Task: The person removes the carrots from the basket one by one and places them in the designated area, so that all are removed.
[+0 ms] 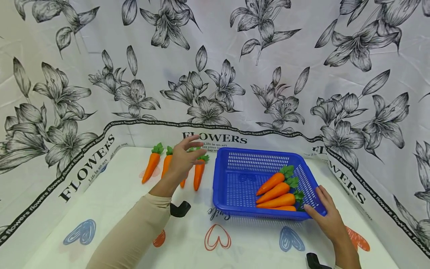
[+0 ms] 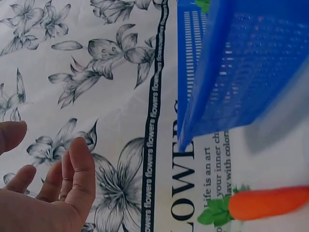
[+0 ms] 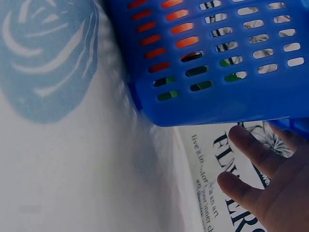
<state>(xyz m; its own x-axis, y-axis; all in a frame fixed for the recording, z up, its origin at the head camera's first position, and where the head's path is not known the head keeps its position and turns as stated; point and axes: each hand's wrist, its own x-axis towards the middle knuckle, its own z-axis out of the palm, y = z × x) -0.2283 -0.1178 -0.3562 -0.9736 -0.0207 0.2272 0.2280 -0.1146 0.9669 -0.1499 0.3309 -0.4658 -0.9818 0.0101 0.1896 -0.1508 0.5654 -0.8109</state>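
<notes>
My left hand (image 1: 184, 158) hovers above a row of carrots on the table, fingers spread and holding nothing. In the row, one orange carrot (image 1: 152, 164) with green leaves lies at the left and another carrot (image 1: 199, 175) at the right; the hand partly hides those between. In the left wrist view the hand (image 2: 58, 193) is apart from the nearest carrot (image 2: 265, 203). A blue plastic basket (image 1: 235, 186) stands to the right, with several carrots (image 1: 277, 192) inside. My right hand (image 1: 329, 216) rests at the basket's front right corner, its fingers fairly straight (image 3: 256, 154).
The white tablecloth (image 1: 188, 239) carries printed hearts and lettering. Behind and at both sides rises a white cloth (image 1: 208, 52) with black flower drawings. A black strap piece (image 1: 180, 209) sits by the left wrist, another black piece (image 1: 314, 260) by the right.
</notes>
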